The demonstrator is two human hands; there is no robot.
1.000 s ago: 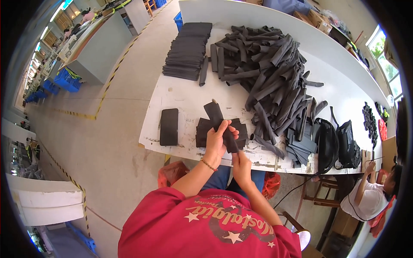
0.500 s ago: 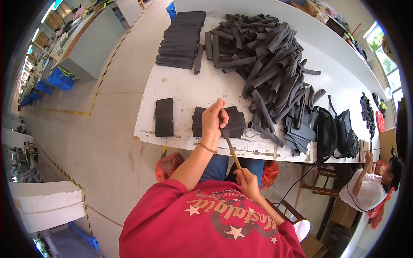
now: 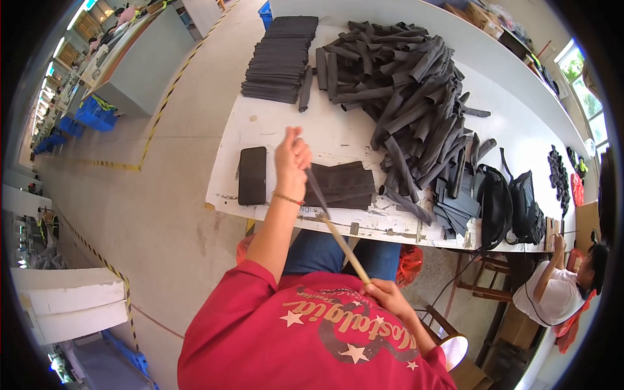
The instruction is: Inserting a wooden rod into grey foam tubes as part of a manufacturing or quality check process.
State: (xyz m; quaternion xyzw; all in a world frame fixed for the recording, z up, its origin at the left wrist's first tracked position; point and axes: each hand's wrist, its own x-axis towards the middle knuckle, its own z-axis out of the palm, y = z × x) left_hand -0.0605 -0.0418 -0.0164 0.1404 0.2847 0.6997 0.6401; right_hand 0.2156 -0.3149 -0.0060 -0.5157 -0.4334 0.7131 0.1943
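My left hand (image 3: 292, 159), raised over the near part of the white table (image 3: 286, 133), is closed on one end of a narrow black fabric tube (image 3: 318, 192). The tube slants down to the right. Its lower end meets or nearly meets the tip of a light wooden stick (image 3: 346, 248); I cannot tell whether they touch. My right hand (image 3: 385, 298), close to my body, is wrapped round the stick's lower end. Beneath the tube lies a small stack of flat black fabric pieces (image 3: 348, 184). A black phone (image 3: 252, 175) rests left of my left hand.
Farther back are a big heap of black fabric tubes (image 3: 416, 91) and a neat pile of flat strips (image 3: 279, 58). Flat dark pieces (image 3: 455, 211) and a black bag (image 3: 492, 205) lie toward the right. A seated person (image 3: 556, 283) works at far right.
My left hand has moved up and left with the black tube. My right hand has drawn the stick down and right, and more of the stick shows outside the tube.
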